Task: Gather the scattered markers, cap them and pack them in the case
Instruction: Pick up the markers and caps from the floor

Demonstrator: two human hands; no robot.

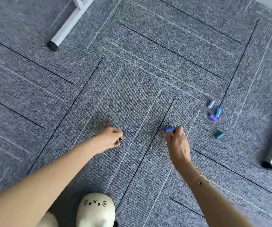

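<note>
My right hand reaches down to the grey carpet and pinches a blue marker cap at its fingertips. My left hand is curled round small things, one greenish and one dark; what they are is too blurred to tell. To the right on the carpet lie several loose caps: a light purple one, a blue one, a purple one and a teal one. No case or marker bodies are in view.
A white table leg with a black foot stands at the upper left. Another leg with a black foot stands at the right edge. A cream cat-face slipper is on the carpet at the bottom.
</note>
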